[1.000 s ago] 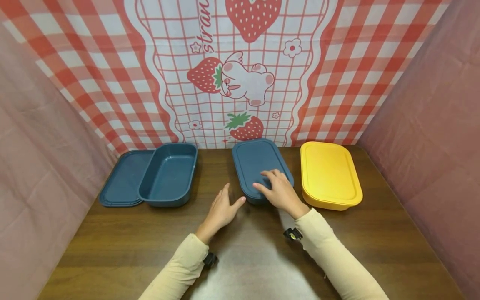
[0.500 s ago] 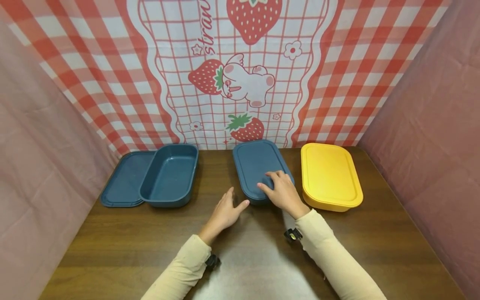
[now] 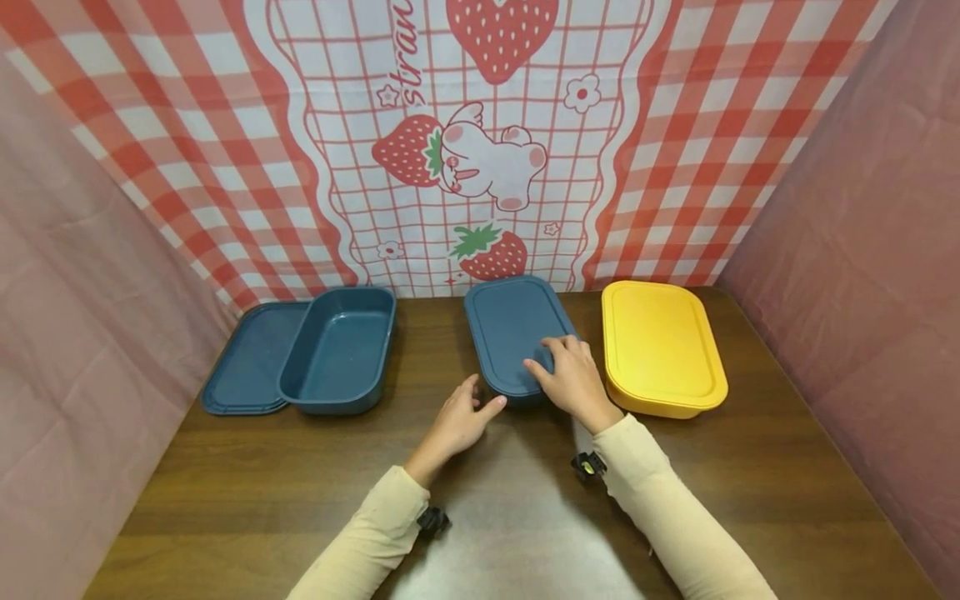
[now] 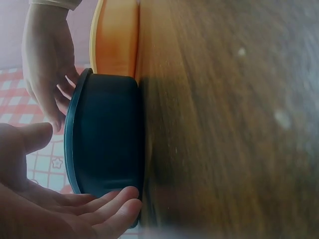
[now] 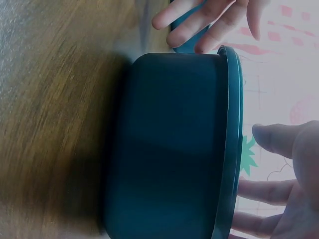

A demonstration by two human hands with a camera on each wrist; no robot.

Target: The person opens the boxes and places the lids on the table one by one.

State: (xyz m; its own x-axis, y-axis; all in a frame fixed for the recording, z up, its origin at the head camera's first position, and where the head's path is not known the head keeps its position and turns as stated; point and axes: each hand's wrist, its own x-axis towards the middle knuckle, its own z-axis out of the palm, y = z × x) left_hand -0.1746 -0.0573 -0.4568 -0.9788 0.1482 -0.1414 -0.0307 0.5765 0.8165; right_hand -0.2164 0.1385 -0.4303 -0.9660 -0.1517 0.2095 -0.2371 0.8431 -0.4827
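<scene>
A lidded dark blue food container [image 3: 517,333] stands in the middle of the table in the head view, its lid lying flat on top. My left hand [image 3: 457,421] is by its near left corner, fingers extended and thumb apart. In the left wrist view, the fingertips [image 4: 122,201] of that hand overlap the container's side. Over the near right part of the lid is my right hand [image 3: 576,382], its thumb over the lid and its fingers slightly bent toward the right edge. The right wrist view has the right thumb [image 5: 276,139] apart from the lid rim [image 5: 232,124].
To the right stands a yellow lidded container [image 3: 663,350]. At left, an open blue container [image 3: 337,354] overlaps a flat blue lid [image 3: 251,362]. A strawberry-print cloth [image 3: 487,150] hangs behind the wooden table [image 3: 510,533], with pink cloth on both sides.
My left hand has moved right, up to the middle container's near left corner. The right hand has shifted slightly right, toward the lid's right edge. The containers stay in place.
</scene>
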